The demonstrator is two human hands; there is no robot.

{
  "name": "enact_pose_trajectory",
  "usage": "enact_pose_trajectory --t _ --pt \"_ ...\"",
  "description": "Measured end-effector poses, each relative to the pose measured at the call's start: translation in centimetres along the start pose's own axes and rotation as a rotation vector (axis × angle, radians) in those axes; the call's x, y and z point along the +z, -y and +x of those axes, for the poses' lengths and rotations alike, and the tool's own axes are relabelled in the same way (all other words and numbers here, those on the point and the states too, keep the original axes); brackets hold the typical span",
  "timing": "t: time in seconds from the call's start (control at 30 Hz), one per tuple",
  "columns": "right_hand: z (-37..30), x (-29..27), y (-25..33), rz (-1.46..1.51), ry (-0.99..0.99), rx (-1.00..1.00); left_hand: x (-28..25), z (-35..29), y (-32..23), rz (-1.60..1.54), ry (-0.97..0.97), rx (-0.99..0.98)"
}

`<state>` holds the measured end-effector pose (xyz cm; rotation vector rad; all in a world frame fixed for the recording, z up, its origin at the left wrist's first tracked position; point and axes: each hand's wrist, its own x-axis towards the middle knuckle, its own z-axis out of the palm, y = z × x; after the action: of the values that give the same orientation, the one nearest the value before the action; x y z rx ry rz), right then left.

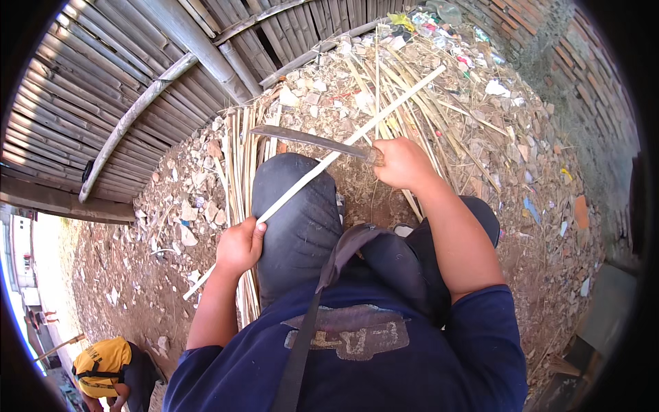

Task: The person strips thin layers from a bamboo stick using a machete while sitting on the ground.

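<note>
Left hand [238, 246]: grip clamped around the lower part of a long, slim, pale cream strip [295, 187], with the thumb pressed against it.
Right hand [401, 163]: grip clamped around the short brown handle of a long knife with a dark, slightly curved metal blade [295, 136].
Pale strip: held aslant, running from below the left hand, up across the bent knee in dark grey trousers [292, 202], to beyond the right hand.
Knife: pointing left above the knee, crossing the strip near the handle; cannot tell which lies uppermost.
Left of the knee: a loose bundle of long tan strips [237, 161] on brown, stony ground [117, 268].
Beyond the right hand: scattered yellowish strips [410, 103] among rubble and litter.
Upper edges: a grey slatted wall [89, 89] at left, a reddish brick wall [583, 75] at right.
Lower left: a stooping person in a yellow top [103, 360], well apart.
</note>
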<state>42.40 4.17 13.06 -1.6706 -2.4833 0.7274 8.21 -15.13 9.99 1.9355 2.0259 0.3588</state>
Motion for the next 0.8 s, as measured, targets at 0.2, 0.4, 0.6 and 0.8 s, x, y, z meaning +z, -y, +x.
enact_pose_trajectory --t 0.2,0.4,0.6,0.8 --pt "0.5 -0.5 -3.4 0.212 -0.102 0.185 -1.5 -0.2 -1.3 0.058 -0.019 0.023" --pt "0.2 0.5 -3.2 0.241 -0.051 0.092 -1.0 -1.0 0.0 0.001 -0.021 0.009" --pt "-1.2 0.3 -2.9 0.284 -0.269 0.098 -1.0 -0.8 0.1 0.026 -0.017 0.049" --pt "-0.3 0.7 -5.9 0.322 -0.176 0.134 -0.5 -0.5 0.9 -0.040 -0.053 0.059"
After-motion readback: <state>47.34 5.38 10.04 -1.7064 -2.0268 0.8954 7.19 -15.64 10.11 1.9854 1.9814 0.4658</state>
